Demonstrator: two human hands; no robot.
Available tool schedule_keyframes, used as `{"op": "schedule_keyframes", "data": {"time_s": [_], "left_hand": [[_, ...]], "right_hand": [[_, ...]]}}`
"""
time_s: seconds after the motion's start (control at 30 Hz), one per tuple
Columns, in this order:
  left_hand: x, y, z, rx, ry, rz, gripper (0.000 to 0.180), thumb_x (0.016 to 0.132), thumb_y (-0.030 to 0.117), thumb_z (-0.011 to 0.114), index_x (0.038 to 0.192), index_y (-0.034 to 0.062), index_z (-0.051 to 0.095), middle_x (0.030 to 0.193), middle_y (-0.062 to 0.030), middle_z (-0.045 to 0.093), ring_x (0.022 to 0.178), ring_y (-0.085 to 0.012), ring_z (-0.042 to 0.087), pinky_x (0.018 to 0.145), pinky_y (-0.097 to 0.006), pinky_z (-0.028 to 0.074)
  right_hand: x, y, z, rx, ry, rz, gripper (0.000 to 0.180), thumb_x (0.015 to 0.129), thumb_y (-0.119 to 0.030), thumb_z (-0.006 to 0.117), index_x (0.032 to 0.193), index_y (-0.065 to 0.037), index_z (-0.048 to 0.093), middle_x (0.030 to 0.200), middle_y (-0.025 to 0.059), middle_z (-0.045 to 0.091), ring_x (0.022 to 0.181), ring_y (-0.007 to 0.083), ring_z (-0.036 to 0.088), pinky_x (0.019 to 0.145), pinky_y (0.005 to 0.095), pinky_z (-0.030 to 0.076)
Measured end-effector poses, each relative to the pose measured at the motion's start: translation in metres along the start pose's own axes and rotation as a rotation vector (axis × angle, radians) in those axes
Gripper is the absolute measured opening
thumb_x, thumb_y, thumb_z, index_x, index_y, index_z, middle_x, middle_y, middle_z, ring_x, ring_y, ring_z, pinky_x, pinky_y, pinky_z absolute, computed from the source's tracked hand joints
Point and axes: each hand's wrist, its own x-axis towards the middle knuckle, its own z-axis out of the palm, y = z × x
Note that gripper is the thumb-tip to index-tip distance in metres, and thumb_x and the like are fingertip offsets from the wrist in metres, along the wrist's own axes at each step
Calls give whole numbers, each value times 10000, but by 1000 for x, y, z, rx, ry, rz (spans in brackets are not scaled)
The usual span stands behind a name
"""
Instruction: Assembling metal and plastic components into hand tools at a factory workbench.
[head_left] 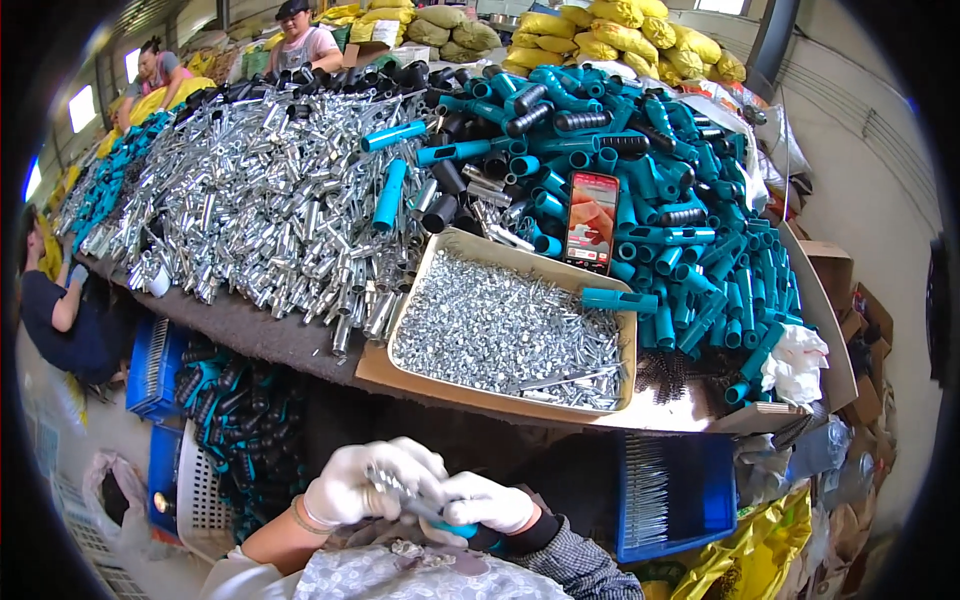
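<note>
Close above my lap, both hands work together in white gloves. My left hand [345, 487] is closed around a silvery metal piece [400, 495] that slants down toward the right. My right hand [492, 503] pinches a teal tubular handle [458, 528], mostly covered by the fingers. The metal piece meets the teal handle between the hands; the glove hides how they join. Beyond my hands, at the table's front edge, lies a shallow tray [632, 375] full of small shiny metal parts. A teal tube [619, 300] rests across its right rim.
Heaps of silvery metal tubes [270, 190] and teal handles [700, 260] cover the table. A phone [592, 222] leans against the teal pile. Below stand a blue crate [650, 490] with metal rods and a white basket [192, 490] beside black-and-teal handles [245, 430]. Several people work around the table.
</note>
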Motion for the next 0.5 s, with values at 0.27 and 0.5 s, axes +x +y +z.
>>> {"op": "schedule_keyframes", "data": {"time_s": [0.27, 0.5], "left_hand": [[26, 54, -9, 712, -177, -40, 312, 727, 90, 832, 997, 11, 698, 926, -111, 699, 810, -258, 672, 710, -338, 537], [16, 59, 10, 1100, -139, 12, 181, 753, 102, 780, 871, 53, 652, 785, -81, 642, 676, -279, 641, 595, -348, 527]], "right_hand": [[-10, -15, -6, -789, 278, -48, 390, 927, -264, 678, 1217, -6, 643, 841, 80, 662, 724, 146, 610, 714, 305, 500], [-9, -16, 7, -1118, 427, -75, 410, 865, -321, 733, 1155, -37, 677, 908, 148, 686, 834, 326, 683, 745, 380, 544]]}}
